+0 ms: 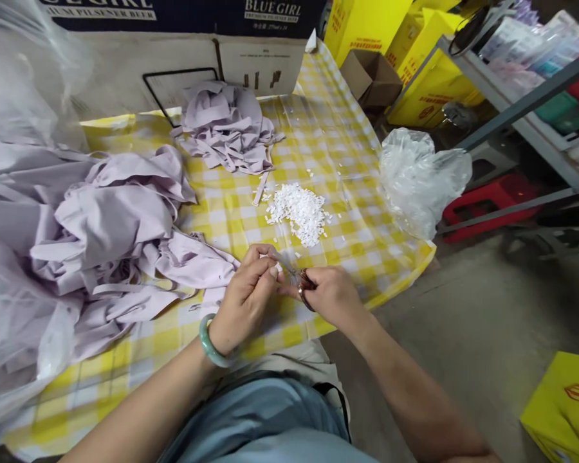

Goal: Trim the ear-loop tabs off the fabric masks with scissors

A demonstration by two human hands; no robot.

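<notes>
My left hand point(248, 292), with a green bangle on the wrist, pinches a thin lilac fabric strip point(280, 260) just above the yellow checked tablecloth point(347, 212). My right hand point(330, 296) is closed round small scissors point(305, 287), whose tip meets the strip between the two hands. A heap of small white cut pieces point(300, 211) lies just beyond my hands. A big pile of lilac garments point(110, 225) lies to the left, touching my left hand's side.
A smaller lilac pile point(226, 125) sits at the back by a cardboard box point(251, 61). A clear plastic bag point(417, 177) hangs off the table's right edge. Yellow boxes point(424, 77), a metal rack point(525, 96) and a red stool point(487, 202) stand on the right.
</notes>
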